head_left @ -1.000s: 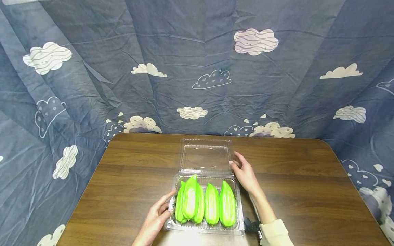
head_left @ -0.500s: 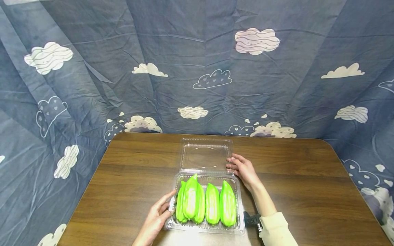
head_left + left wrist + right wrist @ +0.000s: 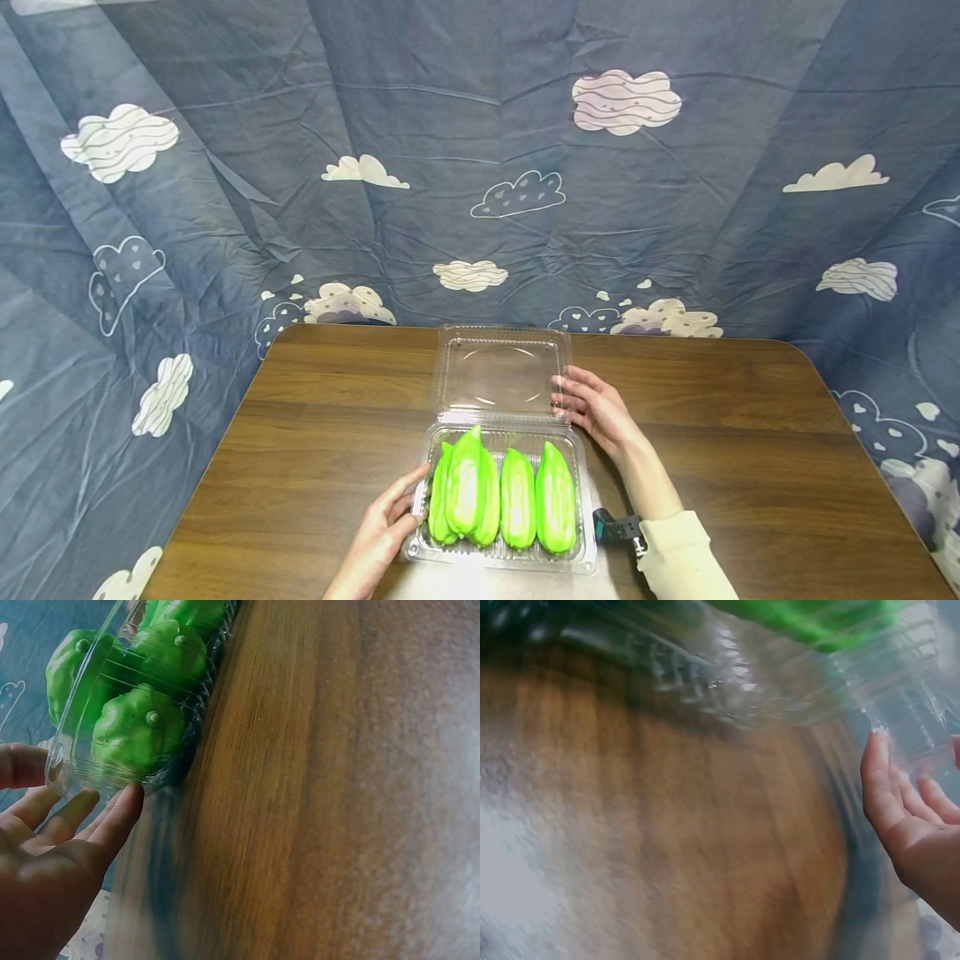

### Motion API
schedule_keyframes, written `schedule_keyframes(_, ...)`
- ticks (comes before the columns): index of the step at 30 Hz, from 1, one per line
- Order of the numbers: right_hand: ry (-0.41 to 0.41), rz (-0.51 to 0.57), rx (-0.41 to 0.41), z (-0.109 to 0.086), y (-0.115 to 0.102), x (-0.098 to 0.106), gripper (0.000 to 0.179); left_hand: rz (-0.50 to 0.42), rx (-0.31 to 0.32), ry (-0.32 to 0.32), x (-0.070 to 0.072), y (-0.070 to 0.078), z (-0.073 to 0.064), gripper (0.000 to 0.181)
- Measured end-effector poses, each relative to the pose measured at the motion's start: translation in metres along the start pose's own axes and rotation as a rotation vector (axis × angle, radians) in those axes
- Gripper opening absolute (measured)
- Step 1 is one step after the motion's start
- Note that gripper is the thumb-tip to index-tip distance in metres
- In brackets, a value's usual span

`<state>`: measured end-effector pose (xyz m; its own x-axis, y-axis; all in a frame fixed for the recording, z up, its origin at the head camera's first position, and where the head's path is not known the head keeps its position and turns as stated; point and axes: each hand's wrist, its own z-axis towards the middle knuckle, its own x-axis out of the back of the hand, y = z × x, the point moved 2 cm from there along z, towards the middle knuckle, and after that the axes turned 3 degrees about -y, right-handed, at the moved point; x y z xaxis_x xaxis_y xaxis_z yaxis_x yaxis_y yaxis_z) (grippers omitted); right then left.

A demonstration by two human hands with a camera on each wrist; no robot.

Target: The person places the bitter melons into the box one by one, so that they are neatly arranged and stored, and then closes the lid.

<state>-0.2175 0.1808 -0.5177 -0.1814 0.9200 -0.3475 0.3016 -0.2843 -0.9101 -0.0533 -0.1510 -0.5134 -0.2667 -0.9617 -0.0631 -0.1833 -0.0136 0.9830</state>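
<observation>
A clear plastic clamshell box (image 3: pixel 495 560) stands on the table with several green, ribbed, pointed, pepper-like vegetables (image 3: pixel 517 500) in its base. Its hinged lid (image 3: pixel 498 379) is swung back, tilted up a little. My left hand (image 3: pixel 378 529) grips the base's left side, thumb at the rim and fingers against the wall, as the left wrist view also shows at the box corner (image 3: pixel 82 769). My right hand (image 3: pixel 603 412) is at the lid's right edge, its nearly straight fingers (image 3: pixel 881 776) touching the clear plastic. The right wrist view is blurred, and the thumb is mostly cut off.
The brown wooden table (image 3: pixel 750 450) reaches out on both sides of the box. Behind it hangs a blue cloth (image 3: pixel 420 250) with a cloud pattern. A dark wrist strap (image 3: pixel 618 529) sits by the right sleeve (image 3: pixel 682 550).
My right fingers have moved from beside the lid's right edge to under it. The lid's far edge has risen a little. My left hand and the vegetables stay put.
</observation>
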Motion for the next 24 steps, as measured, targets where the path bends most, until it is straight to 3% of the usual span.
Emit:
schedule_keyframes(8,-0.095,-0.012,0.106,-0.002,-0.01,0.001,0.055,-0.024,-0.014,0.011,-0.001,0.0,-0.001,0.063)
schedule_keyframes(24,-0.176,-0.246,0.249,-0.01,-0.031,0.0,0.055,-0.055,-0.014,0.037,0.001,-0.002,-0.001,0.064)
